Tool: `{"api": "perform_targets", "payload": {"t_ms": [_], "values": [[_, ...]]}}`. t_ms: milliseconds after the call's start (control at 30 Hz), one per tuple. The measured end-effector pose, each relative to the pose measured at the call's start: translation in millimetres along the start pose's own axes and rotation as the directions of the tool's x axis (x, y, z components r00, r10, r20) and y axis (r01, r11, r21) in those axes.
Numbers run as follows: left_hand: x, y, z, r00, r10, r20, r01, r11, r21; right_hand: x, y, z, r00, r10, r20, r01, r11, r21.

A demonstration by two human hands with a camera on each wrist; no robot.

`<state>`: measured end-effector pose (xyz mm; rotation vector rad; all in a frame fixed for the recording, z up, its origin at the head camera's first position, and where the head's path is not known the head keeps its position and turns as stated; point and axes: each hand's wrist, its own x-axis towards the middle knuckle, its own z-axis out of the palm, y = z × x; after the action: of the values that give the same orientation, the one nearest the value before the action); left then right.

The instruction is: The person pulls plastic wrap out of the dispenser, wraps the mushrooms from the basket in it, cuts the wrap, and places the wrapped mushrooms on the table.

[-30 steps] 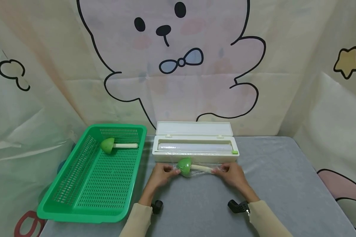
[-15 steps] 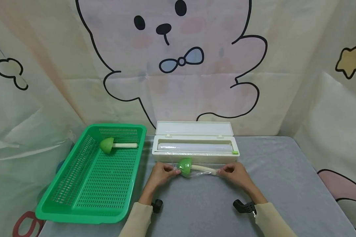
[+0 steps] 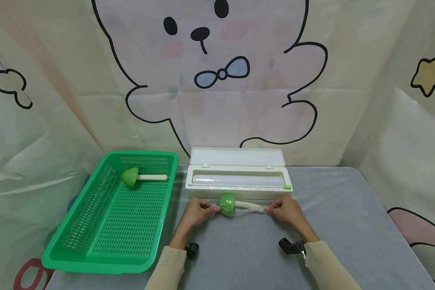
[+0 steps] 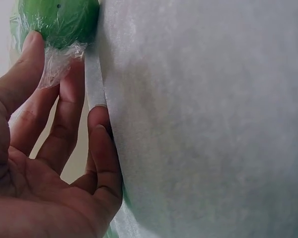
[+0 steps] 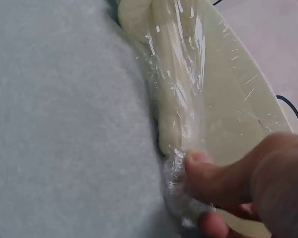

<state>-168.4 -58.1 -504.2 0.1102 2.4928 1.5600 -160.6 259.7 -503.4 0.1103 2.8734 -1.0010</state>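
Note:
A mushroom-shaped piece (image 3: 226,204) with a green cap and pale stem lies on the grey table (image 3: 246,249), wrapped in clear plastic wrap (image 5: 176,171). At the cap end, my left hand (image 3: 197,213) pinches the gathered film; in the left wrist view its thumb lies against the wrapped green cap (image 4: 64,25). My right hand (image 3: 287,210) pinches the film's twisted tail just beyond the stem's tip. The right wrist view shows the pale stem (image 5: 171,109) under shiny, creased film. Some right-hand fingers are hidden behind the thumb.
Just behind the hands stands a white wrap dispenser (image 3: 239,193), lid (image 3: 237,156) raised, a film roll (image 3: 239,180) inside. At left, a green basket (image 3: 159,225) holds another green-capped mushroom piece (image 3: 131,177). A printed curtain (image 3: 261,117) hangs behind the table.
My right hand has slid slightly right from the stem's end, out along the film, then its wrist has swung back a little. My left hand stays at the cap.

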Motion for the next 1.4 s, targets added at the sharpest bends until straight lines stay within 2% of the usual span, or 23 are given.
{"api": "perform_targets", "payload": {"t_ms": [167,233,367,467,533,633,733,900,1000,1200,1400], "values": [[-0.1,0.7,-1.3,1.0,0.0,0.015,0.0,1.0,-0.016,1.5,6.4,-0.9,0.995,0.073,-0.07,-0.075,0.997,-0.031],[-0.4,1.5,-1.9,1.0,-0.008,0.028,0.009,1.0,-0.023,1.2,10.6,-1.0,0.994,0.067,-0.08,-0.069,0.997,-0.02],[-1.5,5.3,-2.8,0.999,-0.021,0.043,0.021,1.0,-0.02,-0.3,21.0,-6.6,1.0,-0.003,-0.031,0.004,1.0,0.025],[-3.5,9.1,-3.7,0.999,-0.015,0.046,0.016,1.0,-0.005,-2.9,26.3,-19.7,0.999,-0.039,0.032,0.037,0.998,0.047],[-4.7,11.3,-5.2,0.999,-0.019,0.041,0.018,1.0,0.019,-4.8,25.7,-32.8,0.999,-0.015,0.045,0.014,1.0,0.021],[-6.6,17.5,-7.4,1.0,-0.021,0.017,0.02,0.997,0.078,-4.6,18.4,-50.5,0.999,0.038,0.008,-0.038,0.998,-0.049],[-10.7,29.8,-9.2,0.998,-0.027,-0.053,0.035,0.986,0.166,3.0,10.5,-58.1,0.999,0.033,-0.04,-0.036,0.997,-0.065],[-19.6,56.2,-9.9,0.978,0.035,-0.205,0.031,0.951,0.308,22.5,7.4,-48.6,0.996,-0.054,-0.071,0.056,0.998,0.024],[-22.0,67.5,-9.1,0.966,0.083,-0.246,0.009,0.937,0.35,28.9,9.6,-40.5,0.991,-0.078,-0.11,0.084,0.995,0.052],[-17.0,82.7,-5.4,0.958,0.143,-0.248,-0.049,0.936,0.35,31.4,12.2,-34.4,0.975,-0.125,-0.183,0.136,0.99,0.046],[-2.1,98.9,7.2,0.952,0.239,-0.19,-0.171,0.933,0.316,31.2,14.4,-33.9,0.967,-0.162,-0.197,0.173,0.984,0.037]]}}
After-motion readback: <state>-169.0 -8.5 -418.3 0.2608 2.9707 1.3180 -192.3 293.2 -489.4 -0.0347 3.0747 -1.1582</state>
